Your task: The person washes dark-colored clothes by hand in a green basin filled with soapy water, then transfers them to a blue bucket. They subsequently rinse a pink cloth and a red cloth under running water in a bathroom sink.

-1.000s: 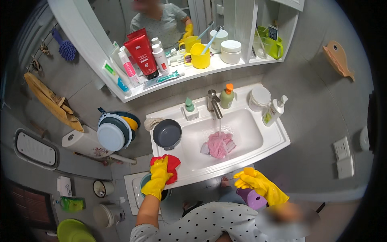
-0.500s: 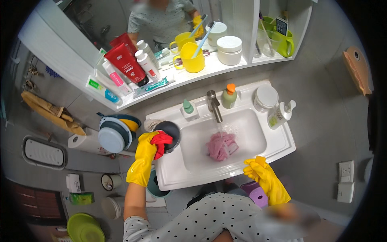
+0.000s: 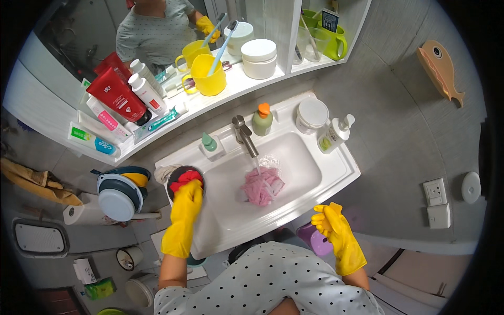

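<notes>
A yellow rubber glove covers my left hand, which is closed on a red cloth. The cloth lies in a dark round basin at the left end of the white sink. Also in a yellow glove, my right hand hovers off the sink's front right edge. Its fingers are apart and loosely bent; a small squared yellow-orange bit at the top may be part of the glove. A wet, crumpled pink cloth lies in the sink under water running from the metal faucet.
Along the sink's back edge stand a green-capped bottle, an orange-topped pump bottle, a white tub and a white pump bottle. Above, a shelf holds tubes and a yellow mug. Folding basins hang at the left.
My left hand has lowered the red cloth from the basin's edge into the basin. My right hand stays beside the sink. The view has shifted and turned, and water still runs on the pink cloth.
</notes>
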{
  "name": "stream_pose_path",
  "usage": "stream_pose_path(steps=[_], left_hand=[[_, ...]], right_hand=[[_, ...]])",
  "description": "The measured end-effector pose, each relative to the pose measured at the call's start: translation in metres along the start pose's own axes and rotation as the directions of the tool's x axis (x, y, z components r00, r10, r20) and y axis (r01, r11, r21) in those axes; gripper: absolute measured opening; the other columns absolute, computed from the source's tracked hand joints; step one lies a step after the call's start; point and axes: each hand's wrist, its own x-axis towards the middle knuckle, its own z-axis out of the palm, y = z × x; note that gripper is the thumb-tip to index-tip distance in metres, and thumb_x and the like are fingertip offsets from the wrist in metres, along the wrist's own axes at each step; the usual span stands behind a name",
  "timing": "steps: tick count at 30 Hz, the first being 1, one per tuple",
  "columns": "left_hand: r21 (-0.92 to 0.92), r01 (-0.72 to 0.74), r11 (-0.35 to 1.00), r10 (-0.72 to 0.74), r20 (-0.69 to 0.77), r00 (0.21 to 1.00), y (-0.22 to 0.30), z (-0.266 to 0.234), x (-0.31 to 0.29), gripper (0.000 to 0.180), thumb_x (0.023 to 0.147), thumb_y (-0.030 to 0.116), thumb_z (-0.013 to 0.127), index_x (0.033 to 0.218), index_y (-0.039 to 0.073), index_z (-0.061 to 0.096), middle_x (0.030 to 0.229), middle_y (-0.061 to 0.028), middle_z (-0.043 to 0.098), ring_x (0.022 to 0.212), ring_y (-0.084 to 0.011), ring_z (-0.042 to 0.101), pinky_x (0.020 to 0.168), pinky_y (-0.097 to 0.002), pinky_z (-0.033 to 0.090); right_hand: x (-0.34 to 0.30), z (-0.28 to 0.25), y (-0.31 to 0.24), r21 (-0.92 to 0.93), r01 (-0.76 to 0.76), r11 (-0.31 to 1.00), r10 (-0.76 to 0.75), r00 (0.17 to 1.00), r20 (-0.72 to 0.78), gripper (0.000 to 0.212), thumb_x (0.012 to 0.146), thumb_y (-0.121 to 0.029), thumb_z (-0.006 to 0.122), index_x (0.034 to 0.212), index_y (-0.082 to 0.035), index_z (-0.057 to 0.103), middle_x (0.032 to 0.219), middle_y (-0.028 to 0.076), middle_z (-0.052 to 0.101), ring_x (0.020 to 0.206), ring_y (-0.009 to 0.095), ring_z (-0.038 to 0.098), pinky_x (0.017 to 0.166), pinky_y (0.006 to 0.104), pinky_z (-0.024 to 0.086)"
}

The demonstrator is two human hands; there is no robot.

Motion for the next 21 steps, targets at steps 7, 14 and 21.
stream_pose_path(steps=[7,14,21], left_hand=[[0.137,0.126,0.982,-0.150,0.180,0.972,-0.017,0.048,-0.022,0.041,0.088,0.028,0.062,0.126,0.012,0.060,0.121,-0.0150,0.063,0.108,-0.0359,0.060,0.093,-0.0412,0.047],[-0.262,0.235,0.936,-0.143,0.327,0.934,0.048,0.110,-0.021,0.037,0.092,0.033,0.058,0.122,0.012,0.063,0.120,-0.0138,0.065,0.108,-0.0322,0.062,0.093,-0.0404,0.048],[-0.087,0.497,0.864,-0.447,0.324,0.834,0.094,0.162,0.020,0.038,0.089,0.036,0.061,0.109,0.005,0.067,0.096,-0.0142,0.071,0.096,-0.0306,0.066,0.084,-0.0382,0.050]], right_hand=[[0.011,0.019,-0.003,-0.038,-0.053,0.998,0.056,0.995,0.084,0.039,0.100,-0.036,0.053,0.120,-0.003,0.058,0.094,0.011,0.068,0.084,0.016,0.064,0.074,0.0261,0.051],[0.048,0.002,-0.017,-0.041,-0.063,0.997,0.070,0.983,0.167,0.037,0.101,-0.033,0.053,0.120,-0.002,0.058,0.100,0.012,0.068,0.093,0.017,0.065,0.081,0.0275,0.052],[0.092,-0.016,-0.062,-0.227,-0.097,0.969,0.162,0.944,0.286,0.039,0.102,-0.036,0.049,0.120,-0.003,0.057,0.103,0.014,0.068,0.096,0.021,0.066,0.085,0.0305,0.051]])
